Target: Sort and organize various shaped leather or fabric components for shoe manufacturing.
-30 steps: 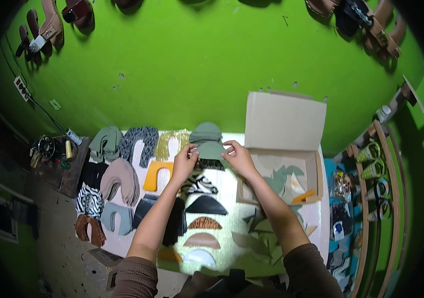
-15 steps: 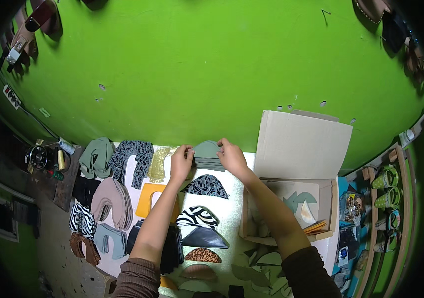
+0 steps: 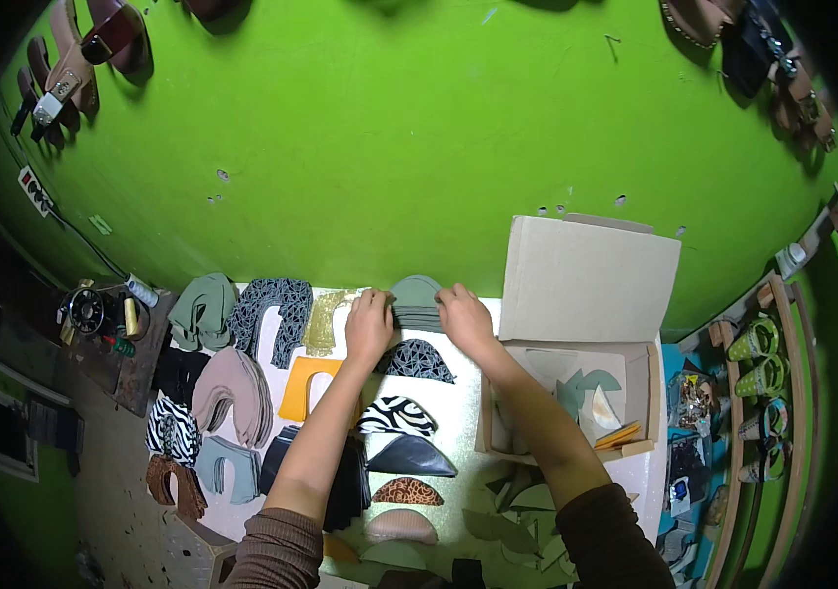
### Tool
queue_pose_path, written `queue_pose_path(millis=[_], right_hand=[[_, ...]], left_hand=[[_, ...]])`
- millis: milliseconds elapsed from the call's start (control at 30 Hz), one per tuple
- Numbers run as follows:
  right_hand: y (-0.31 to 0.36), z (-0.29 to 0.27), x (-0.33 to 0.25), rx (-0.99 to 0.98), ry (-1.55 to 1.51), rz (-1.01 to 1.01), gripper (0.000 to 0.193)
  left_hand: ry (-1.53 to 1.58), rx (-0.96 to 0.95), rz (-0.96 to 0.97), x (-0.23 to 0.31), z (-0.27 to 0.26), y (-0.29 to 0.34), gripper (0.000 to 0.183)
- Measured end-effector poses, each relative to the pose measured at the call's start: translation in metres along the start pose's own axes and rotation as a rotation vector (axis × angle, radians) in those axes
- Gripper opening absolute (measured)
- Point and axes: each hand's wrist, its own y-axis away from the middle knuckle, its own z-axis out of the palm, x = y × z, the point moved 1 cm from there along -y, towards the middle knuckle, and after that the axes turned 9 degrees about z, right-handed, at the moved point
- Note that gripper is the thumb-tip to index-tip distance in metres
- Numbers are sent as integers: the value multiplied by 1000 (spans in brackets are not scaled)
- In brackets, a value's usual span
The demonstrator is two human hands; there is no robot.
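At the back of the white table, a stack of green half-moon pieces stands against the wall. My left hand grips its left side with curled fingers, and my right hand holds the opposite side. Just below them lies a dark patterned half-moon piece, its left end close to my left wrist. Nearer to me, the same column holds zebra-striped, black, leopard-print and pinkish half-moon pieces.
U-shaped pieces, such as a pink stack and orange ones, cover the table's left. An open cardboard box with green scraps stands right, its lid raised. Loose green scraps lie before it. Sandals sit on a wooden rack.
Both hands have come down along the sides of the green stack, with the fingers closer in against it. The whole view has shifted slightly.
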Motion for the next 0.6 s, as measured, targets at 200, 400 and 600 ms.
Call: queue_pose_path(millis=[200,400,600], right_hand=[[46,-43,-26,33,-42,-83,13],[101,-88,-46,50,1,-114,14],[176,-116,-49,57,-59,-96,8]], left_hand=[[116,-24,41,35,-34,27,21],[256,-47,156,89,-66,67,20],[321,-110,219,131,-85,116,17]])
